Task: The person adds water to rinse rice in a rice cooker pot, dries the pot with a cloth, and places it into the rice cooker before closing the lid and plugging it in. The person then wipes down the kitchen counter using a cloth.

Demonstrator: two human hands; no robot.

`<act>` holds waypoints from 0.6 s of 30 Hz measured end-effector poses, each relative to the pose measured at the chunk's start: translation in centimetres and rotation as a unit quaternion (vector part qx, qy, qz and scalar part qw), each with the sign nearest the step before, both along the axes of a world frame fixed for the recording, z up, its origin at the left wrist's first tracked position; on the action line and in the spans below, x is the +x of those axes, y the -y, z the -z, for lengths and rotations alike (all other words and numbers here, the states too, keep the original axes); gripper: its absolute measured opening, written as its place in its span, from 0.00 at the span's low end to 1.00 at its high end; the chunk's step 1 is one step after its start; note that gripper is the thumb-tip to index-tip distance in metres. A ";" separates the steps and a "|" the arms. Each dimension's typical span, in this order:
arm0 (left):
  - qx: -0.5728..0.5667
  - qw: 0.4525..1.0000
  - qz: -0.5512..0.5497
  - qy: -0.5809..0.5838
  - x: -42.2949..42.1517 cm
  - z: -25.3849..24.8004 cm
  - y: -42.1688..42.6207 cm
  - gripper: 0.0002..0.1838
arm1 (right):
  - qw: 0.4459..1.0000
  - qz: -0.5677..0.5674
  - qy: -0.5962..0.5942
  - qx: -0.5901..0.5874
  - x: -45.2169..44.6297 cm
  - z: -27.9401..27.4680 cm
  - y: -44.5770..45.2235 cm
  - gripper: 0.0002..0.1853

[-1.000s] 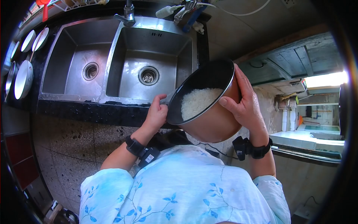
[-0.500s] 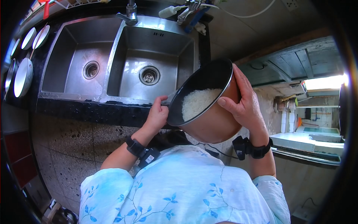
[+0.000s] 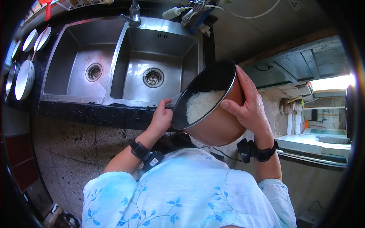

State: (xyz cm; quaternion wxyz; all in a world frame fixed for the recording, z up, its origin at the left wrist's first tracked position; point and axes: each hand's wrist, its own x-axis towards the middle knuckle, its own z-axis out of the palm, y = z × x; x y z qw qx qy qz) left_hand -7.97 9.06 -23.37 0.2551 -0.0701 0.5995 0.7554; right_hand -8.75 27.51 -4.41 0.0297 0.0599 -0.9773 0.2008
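Observation:
A brown pot [image 3: 215, 127] with a dark inner wall is tilted toward the left, its mouth facing the sink side. White rice grains [image 3: 203, 106] lie inside it. My right hand [image 3: 247, 104] grips the pot's right side, thumb near the rim and fingers along the outer wall. At the pot's left rim, my left hand [image 3: 161, 117] holds the edge with its fingers curled. The pot is in front of my body, just right of the double steel sink [image 3: 108, 100].
A faucet [image 3: 134, 15] stands behind the basins. White bowls [image 3: 25, 79] line the counter's left end. The black counter edge [image 3: 95, 114] runs in front of the sink. A white cable [image 3: 247, 16] and a wall socket [image 3: 295, 3] are at the back right.
The view has shifted slightly, so the sink appears a little further right. Both hands keep their hold on the tilted pot, and the rice looks much the same.

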 end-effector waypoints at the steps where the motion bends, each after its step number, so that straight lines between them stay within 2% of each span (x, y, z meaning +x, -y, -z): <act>1: -0.005 1.000 0.000 0.000 0.0 0.0 0.0 0.21 | 1.000 -0.007 -0.005 0.003 0.0 0.0 0.0 0.49; 9: 0.014 1.000 0.011 -0.002 0.0 0.3 0.1 0.20 | 1.000 0.006 -0.015 0.006 0.4 -0.2 -0.6 0.48; 11: 0.022 1.000 0.022 -0.002 -0.2 -0.9 -0.1 0.20 | 0.999 0.011 -0.033 -0.012 1.1 -0.1 -1.5 0.47; 13: 0.051 0.990 0.010 0.128 0.4 -3.3 -0.6 0.20 | 0.997 0.020 -0.063 -0.043 2.5 0.6 -3.3 0.47; 14: 0.119 0.977 0.068 0.162 0.5 -3.7 -0.8 0.20 | 0.994 0.016 -0.084 -0.070 3.4 1.1 -4.4 0.46; 15: 0.113 0.978 0.083 0.157 0.9 -4.0 -1.0 0.20 | 0.993 0.031 -0.092 -0.072 4.5 1.7 -5.5 0.46; 17: 0.234 0.907 0.191 0.292 1.5 -4.8 -1.6 0.19 | 0.978 -0.015 -0.154 -0.137 6.6 3.2 -7.8 0.47; 18: 0.229 0.899 0.208 0.309 1.8 -5.7 -2.1 0.15 | 0.977 -0.031 -0.148 -0.153 8.1 3.7 -8.9 0.50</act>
